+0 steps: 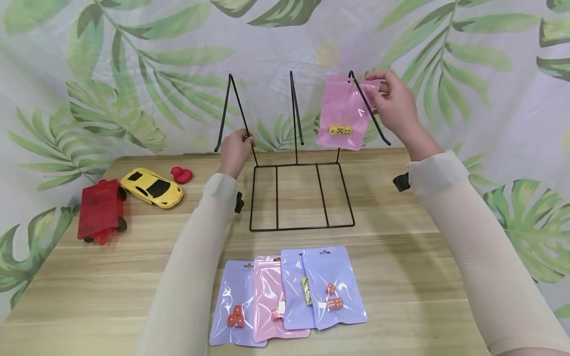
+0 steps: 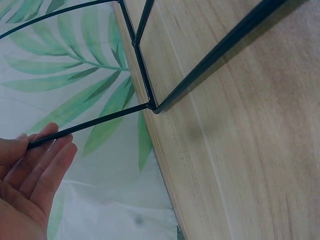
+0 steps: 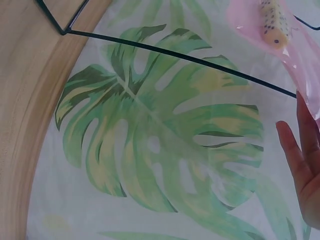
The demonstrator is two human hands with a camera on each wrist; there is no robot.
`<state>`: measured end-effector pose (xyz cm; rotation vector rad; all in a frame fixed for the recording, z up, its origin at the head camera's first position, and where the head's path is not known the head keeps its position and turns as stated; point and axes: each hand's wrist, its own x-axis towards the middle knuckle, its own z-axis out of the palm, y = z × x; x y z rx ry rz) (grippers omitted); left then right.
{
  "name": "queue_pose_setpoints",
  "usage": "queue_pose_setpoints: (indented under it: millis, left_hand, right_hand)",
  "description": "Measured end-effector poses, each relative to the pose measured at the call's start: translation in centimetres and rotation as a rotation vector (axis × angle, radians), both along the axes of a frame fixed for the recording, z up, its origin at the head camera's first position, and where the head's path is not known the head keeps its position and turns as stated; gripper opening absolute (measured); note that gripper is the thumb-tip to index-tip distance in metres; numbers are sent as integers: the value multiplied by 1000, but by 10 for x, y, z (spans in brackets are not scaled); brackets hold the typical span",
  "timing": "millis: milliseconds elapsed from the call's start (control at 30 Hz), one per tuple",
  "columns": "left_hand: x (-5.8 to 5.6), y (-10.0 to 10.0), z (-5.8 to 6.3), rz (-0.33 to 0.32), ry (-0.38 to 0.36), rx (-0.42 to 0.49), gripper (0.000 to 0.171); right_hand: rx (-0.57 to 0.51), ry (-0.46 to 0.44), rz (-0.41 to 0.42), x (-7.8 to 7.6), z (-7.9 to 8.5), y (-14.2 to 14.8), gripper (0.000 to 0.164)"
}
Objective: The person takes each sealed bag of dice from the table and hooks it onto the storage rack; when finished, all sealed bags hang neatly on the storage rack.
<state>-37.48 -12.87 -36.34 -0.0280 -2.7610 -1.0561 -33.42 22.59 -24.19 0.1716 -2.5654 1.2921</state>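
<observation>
A black wire rack (image 1: pixel 303 228) with three bent prongs stands on the wooden table. My left hand (image 1: pixel 235 152) grips its left upright wire; the left wrist view shows thumb and fingers (image 2: pixel 46 167) around that wire. At the right prong, my right hand (image 1: pixel 394 106) pinches the upper right edge of a pink zip bag (image 1: pixel 340 106) with yellow dice (image 1: pixel 340 130) inside. The prong crosses in front of the bag; I cannot tell whether it runs through the bag's hole. In the right wrist view, the bag (image 3: pixel 250 22) shows only partly beside the fingers (image 3: pixel 295 150).
In front of the rack lie overlapping bags: a purple bag (image 1: pixel 227 291) with red dice, a pink bag (image 1: pixel 267 282), and two more purple bags (image 1: pixel 327 267). On the left are a red toy cart (image 1: pixel 99 210), a yellow toy car (image 1: pixel 151 188) and a red rubber duck (image 1: pixel 181 174).
</observation>
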Motion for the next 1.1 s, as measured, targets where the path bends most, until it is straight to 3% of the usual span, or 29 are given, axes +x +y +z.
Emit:
queue_pose_setpoints:
  millis: [267, 467, 567, 633, 767, 833, 933, 1100]
  left_hand:
    - [-1, 2, 0, -25, 25, 0, 27]
    - [-1, -5, 0, 2, 15, -32, 28]
    - [-1, -7, 0, -1, 15, -24, 28]
    - [-1, -5, 0, -8, 15, -11, 29]
    - [-1, -3, 2, -8, 24, -6, 29]
    - [-1, -2, 3, -4, 29, -11, 29]
    - [-1, -2, 3, 3, 33, -14, 30]
    - [-1, -4, 5, 7, 41, -17, 30]
  right_hand:
    - [-2, -20, -31, -11, 1, -1, 35]
    - [14, -36, -6, -9, -2, -5, 42]
    - [53, -50, -3, -4, -5, -2, 51]
    - [107, -109, -8, 2, -6, 2, 69]
    - [300, -326, 53, 27, -15, 7, 107]
    - [411, -405, 110, 44, -24, 6, 116]
    - [538, -434, 159, 76, -44, 0, 108]
    - [732, -352, 315, 125, -80, -20, 79]
